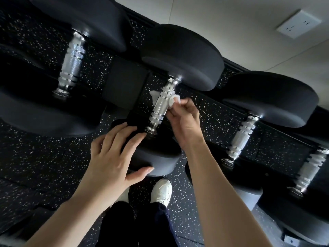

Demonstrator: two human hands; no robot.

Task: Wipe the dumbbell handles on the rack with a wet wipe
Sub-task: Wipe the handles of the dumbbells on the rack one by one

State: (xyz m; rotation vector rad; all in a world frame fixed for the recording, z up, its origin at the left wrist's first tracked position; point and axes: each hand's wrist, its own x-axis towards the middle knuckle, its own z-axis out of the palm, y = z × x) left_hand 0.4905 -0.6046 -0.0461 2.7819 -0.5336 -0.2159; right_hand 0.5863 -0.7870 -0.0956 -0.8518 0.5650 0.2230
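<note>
— What carries them?
— A black rack (124, 82), speckled floor (44, 166) beneath.
— What rests on it?
— The wiped dumbbell (161, 111) where the right hand (185, 122) pinches the wet wipe (173, 100); another dumbbell (72, 63) left of that grip; a third dumbbell (240, 138) and a fourth dumbbell (311, 172) to its right.

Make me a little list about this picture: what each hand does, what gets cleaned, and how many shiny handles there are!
left hand: rests flat on the near black head
right hand: pinches the white wet wipe
being cleaned: middle dumbbell handle, wipe pressed on it
other handles: three, so four in all
floor: black, white speckles
</note>
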